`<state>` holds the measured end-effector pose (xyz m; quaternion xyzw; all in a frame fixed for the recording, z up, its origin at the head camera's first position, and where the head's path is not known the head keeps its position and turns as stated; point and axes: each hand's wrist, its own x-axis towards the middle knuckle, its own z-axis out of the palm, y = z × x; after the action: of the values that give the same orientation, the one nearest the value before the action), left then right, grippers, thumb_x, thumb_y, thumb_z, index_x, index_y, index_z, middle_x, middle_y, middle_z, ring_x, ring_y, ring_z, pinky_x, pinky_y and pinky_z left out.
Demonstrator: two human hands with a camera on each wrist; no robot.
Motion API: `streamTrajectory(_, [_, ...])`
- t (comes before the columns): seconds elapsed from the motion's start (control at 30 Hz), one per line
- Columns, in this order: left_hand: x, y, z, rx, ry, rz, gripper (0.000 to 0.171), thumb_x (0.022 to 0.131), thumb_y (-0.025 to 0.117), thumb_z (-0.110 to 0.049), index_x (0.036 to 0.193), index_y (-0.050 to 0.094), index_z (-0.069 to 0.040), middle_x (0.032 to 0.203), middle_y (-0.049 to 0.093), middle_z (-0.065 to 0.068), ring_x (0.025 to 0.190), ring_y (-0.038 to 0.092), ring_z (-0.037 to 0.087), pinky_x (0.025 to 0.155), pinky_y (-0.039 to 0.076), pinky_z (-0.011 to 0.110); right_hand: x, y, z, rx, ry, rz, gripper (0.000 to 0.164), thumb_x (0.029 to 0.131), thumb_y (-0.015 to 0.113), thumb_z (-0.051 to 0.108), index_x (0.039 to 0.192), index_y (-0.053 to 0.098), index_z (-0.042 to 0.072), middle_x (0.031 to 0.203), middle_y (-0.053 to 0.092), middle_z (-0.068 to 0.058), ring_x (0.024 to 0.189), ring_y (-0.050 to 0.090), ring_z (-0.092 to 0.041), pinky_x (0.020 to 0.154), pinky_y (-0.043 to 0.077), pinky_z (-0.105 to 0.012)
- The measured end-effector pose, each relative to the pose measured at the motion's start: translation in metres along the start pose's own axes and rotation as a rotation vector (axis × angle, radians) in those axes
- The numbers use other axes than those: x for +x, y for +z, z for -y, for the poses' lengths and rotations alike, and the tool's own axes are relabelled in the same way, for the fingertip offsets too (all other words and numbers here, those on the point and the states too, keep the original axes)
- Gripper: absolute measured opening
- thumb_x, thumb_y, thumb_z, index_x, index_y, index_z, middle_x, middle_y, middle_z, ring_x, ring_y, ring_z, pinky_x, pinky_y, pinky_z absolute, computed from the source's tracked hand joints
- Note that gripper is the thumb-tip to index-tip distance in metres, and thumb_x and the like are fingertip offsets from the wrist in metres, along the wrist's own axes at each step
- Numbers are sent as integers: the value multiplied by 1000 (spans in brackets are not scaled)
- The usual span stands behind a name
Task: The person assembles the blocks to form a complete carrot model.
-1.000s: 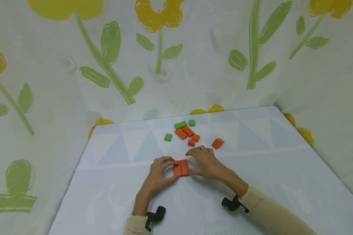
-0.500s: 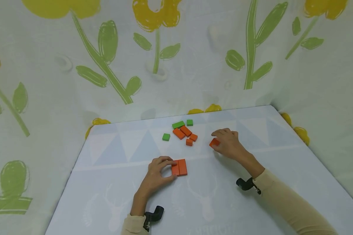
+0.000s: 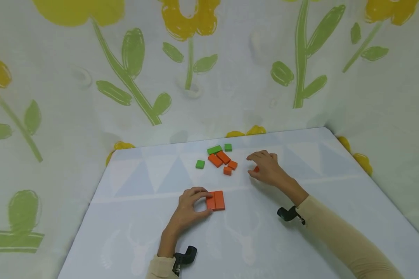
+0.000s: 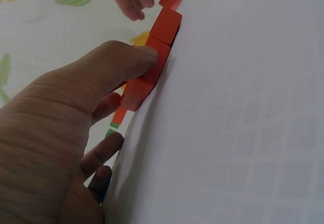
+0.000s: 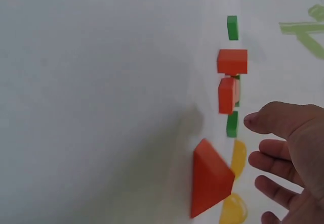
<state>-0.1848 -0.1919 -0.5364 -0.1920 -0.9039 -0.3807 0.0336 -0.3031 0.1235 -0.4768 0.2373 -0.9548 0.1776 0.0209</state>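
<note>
Two orange-red rectangular blocks lie side by side, touching, on the table in the head view. My left hand (image 3: 188, 207) holds the left block (image 3: 210, 204) between thumb and fingers; the right block (image 3: 219, 200) lies against its far side. Further up and to the right, my right hand (image 3: 267, 168) hovers around an orange-red wedge-shaped block (image 5: 210, 178), which it mostly hides in the head view. In the right wrist view the right thumb and fingers are spread, with a gap between them and this block, which stands on the table.
Beyond the hands lies a loose group: two longer orange blocks (image 3: 223, 157), two small orange ones (image 3: 227, 171), a longer green block (image 3: 214, 150) and two small green ones (image 3: 200, 164). Flower-printed fabric (image 3: 230, 93) rises behind the table's (image 3: 125, 232) back edge.
My right hand has gone from beside the paired blocks up and right to the wedge-shaped block, covering more of it now. My left hand stays on the left block.
</note>
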Motion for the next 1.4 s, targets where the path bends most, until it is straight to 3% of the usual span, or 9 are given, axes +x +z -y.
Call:
streamTrajectory(0.33, [-1, -1, 0, 9, 5, -11, 42, 82, 81, -29, 122, 70, -27, 129, 54, -11, 123, 43, 18, 102, 30, 49, 66, 2, 24, 10, -98, 110, 48, 91, 75, 21, 135, 62, 9, 142, 55, -9, 132, 38, -32, 100, 28, -56])
streamTrajectory(0.53, [0, 0, -1, -16, 37, -13, 42, 82, 82, -26, 122, 70, -25, 129, 55, -8, 122, 44, 20, 100, 30, 50, 91, 8, 28, 18, -121, 205, 49, 90, 74, 19, 137, 61, 11, 144, 54, -7, 134, 37, -32, 101, 27, -54])
streamTrajectory(0.77, [0, 1, 1, -21, 62, -21, 43, 82, 82, -27, 122, 70, -24, 128, 56, -9, 122, 45, 20, 100, 30, 51, 104, 13, 27, -14, -138, 321, 53, 91, 74, 20, 141, 58, 14, 145, 53, -6, 136, 34, -32, 108, 22, -55])
streamTrajectory(1.13, [0, -2, 2, -7, 29, 3, 42, 83, 81, -30, 123, 70, -27, 128, 54, -11, 123, 43, 17, 103, 29, 49, 111, 11, 30, -58, -173, 380, 54, 91, 74, 25, 141, 57, 16, 145, 52, -5, 138, 32, -32, 110, 22, -54])
streamTrajectory(1.4, [-1, -1, 3, -2, 78, -32, 42, 82, 82, -26, 123, 71, -25, 128, 57, -7, 122, 45, 19, 102, 30, 51, 114, 11, 33, -83, -189, 383, 56, 90, 76, 28, 141, 57, 16, 145, 52, -5, 139, 31, -31, 110, 22, -54])
